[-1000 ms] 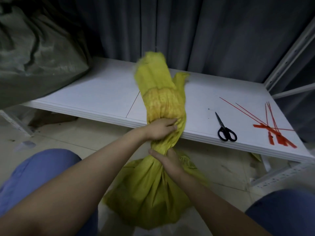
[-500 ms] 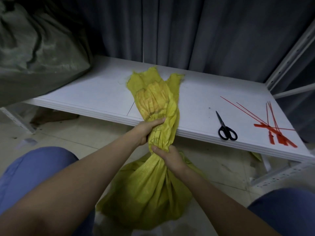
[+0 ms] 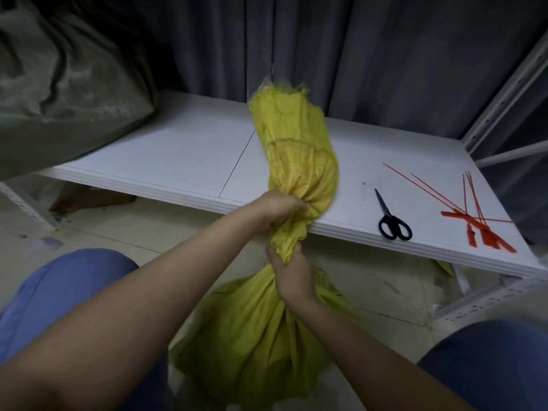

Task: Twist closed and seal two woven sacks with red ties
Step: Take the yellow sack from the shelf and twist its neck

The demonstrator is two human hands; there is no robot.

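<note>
A yellow woven sack [image 3: 255, 336] stands on the floor between my knees, its neck gathered and twisted. My left hand [image 3: 275, 207] grips the neck high up, just under the loose flared top [image 3: 293, 134], which rises in front of the shelf. My right hand [image 3: 289, 272] grips the neck right below, above the bulging body. Several red ties [image 3: 486, 223] lie on the white shelf at the right, apart from both hands. A grey-green woven sack [image 3: 62, 84] sits at the shelf's left end.
Black scissors [image 3: 391, 219] lie on the white shelf [image 3: 178, 155] between the yellow sack and the ties. Grey curtains hang behind. A metal rack upright [image 3: 504, 93] stands at the right. My blue-clad knees frame the sack on the tiled floor.
The sack's top has swung up from lying on the shelf and now leans right. My left hand has turned round the neck and my right hand holds lower, so the neck is more tightly twisted.
</note>
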